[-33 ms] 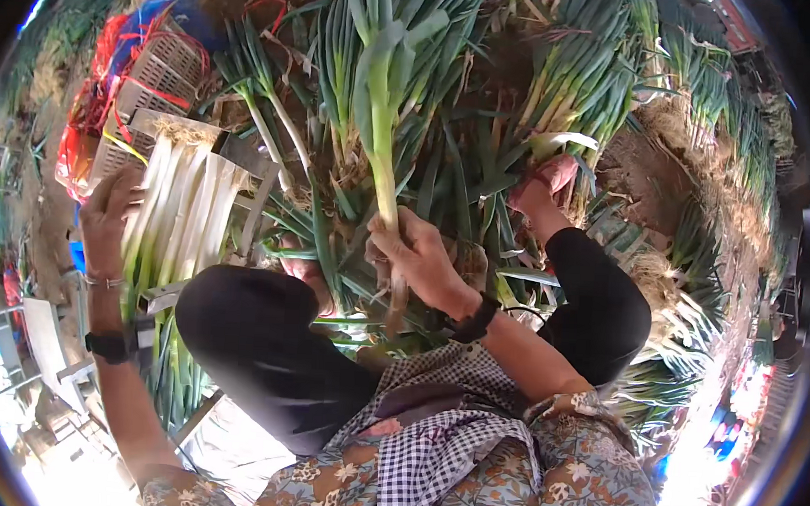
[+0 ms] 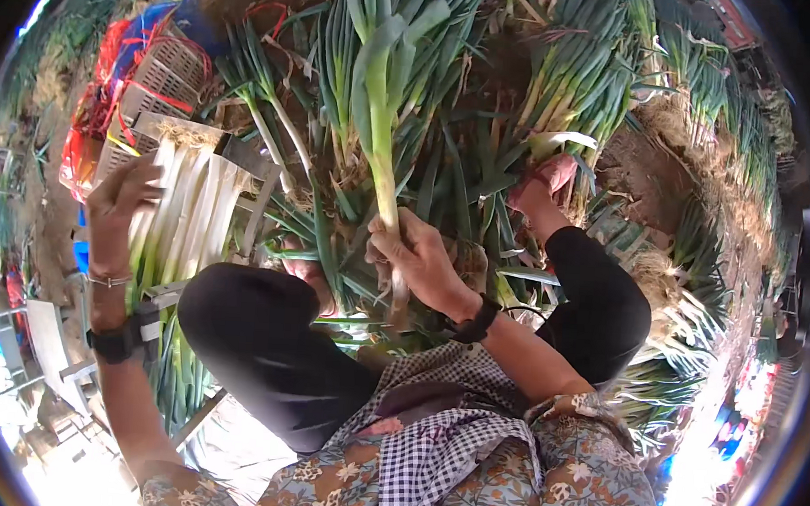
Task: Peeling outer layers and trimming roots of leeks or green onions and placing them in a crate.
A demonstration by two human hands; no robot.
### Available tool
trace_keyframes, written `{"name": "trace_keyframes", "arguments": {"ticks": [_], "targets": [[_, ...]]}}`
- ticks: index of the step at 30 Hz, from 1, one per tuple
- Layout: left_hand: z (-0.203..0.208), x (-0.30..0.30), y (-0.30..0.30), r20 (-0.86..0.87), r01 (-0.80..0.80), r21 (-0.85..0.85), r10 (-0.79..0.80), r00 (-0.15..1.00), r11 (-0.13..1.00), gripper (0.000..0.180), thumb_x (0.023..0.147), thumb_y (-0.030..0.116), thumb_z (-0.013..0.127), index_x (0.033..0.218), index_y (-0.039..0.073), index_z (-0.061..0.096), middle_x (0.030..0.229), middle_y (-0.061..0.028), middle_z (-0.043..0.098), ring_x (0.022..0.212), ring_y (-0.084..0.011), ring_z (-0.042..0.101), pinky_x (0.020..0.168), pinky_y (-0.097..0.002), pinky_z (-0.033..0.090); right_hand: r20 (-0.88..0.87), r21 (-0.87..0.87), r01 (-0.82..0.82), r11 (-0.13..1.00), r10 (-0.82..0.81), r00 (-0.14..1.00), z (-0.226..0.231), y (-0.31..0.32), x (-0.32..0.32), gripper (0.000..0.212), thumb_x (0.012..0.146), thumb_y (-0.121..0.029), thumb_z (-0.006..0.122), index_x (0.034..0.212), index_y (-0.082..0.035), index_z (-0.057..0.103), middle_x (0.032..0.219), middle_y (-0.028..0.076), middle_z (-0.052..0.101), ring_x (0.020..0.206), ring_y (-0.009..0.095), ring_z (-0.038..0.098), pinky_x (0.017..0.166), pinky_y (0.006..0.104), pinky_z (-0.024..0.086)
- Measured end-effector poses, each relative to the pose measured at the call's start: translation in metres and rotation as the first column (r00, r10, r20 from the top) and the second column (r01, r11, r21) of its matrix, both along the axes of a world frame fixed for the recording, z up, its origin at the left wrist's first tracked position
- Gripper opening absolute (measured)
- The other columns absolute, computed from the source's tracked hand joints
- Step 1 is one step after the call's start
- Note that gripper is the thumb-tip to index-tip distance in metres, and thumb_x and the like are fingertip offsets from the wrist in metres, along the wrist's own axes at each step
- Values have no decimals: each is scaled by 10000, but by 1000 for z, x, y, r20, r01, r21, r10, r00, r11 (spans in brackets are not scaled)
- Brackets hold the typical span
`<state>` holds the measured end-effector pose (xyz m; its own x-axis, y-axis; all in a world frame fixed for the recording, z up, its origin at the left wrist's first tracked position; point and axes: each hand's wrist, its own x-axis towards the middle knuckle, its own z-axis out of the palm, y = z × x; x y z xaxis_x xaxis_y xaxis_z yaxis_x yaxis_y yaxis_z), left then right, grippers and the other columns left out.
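Observation:
My right hand (image 2: 423, 261) is wrapped round the lower stalk of a single leek (image 2: 383, 151). That leek stands nearly upright in front of me, green leaves up, its root end hanging below my fist. At the left, my left hand (image 2: 121, 211) is raised with its fingers stretched out and nothing in them. Beside it, a row of white-stemmed leeks (image 2: 187, 210) lies on a rack, roots at the far end and leaves toward me. Whether my left fingers touch the nearest stem cannot be made out.
Several bundles of green leeks (image 2: 570, 83) lie ahead and to the right. A plastic crate (image 2: 167, 76) with red ribbon stands at the far left. Two loose leeks (image 2: 270, 122) rest near the rack. My bent knees (image 2: 245, 336) flank the working space.
My left hand has shifted slightly to the right, and its fingers have stretched out over the far end of the leek row. My right hand and its leek have barely moved.

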<state>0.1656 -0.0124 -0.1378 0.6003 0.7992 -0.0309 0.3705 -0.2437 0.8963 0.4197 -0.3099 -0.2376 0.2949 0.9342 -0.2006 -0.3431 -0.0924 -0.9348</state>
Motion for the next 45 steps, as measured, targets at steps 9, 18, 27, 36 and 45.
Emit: {"name": "trace_keyframes", "arguments": {"ticks": [9,18,27,36,45], "targets": [[22,203,-132,265,329,-339,-246,932,881,334,909,275,618,1074,-15,609,861,-55,650,613,-127,630,494,-220,479,-2,230,15,973,-15,1000,59,-27,15,471,981,-433,449,1121,10,524,797,60,590,498,41,464,420,181,361],[19,215,-172,161,457,417,-559,814,786,135,829,119,696,867,-6,665,785,-17,623,624,-104,572,532,-246,450,24,196,198,961,-206,978,33,-48,56,575,1011,-475,288,1056,2,606,783,68,622,386,65,388,352,208,313],[2,209,-185,2,876,139,-885,466,462,164,785,18,698,944,60,698,907,-87,666,849,-144,644,723,-279,557,-64,401,312,862,-313,948,10,-45,72,462,868,-451,646,1040,-34,548,701,-22,561,515,16,473,404,171,331],[-1,238,-130,774,607,-362,-135,618,707,555,928,372,572,1260,-59,457,1181,-246,575,1115,-346,576,992,-463,462,443,281,245,928,-352,825,20,-40,22,156,915,-122,611,990,12,639,706,11,580,486,106,464,487,269,428],[-8,230,-152,745,579,-508,-12,667,637,382,965,204,528,1243,-56,482,1222,-200,581,1142,-300,564,951,-425,485,519,103,339,935,-342,784,63,-24,62,263,921,-220,567,1002,22,631,821,61,641,742,165,629,685,309,492]]}}
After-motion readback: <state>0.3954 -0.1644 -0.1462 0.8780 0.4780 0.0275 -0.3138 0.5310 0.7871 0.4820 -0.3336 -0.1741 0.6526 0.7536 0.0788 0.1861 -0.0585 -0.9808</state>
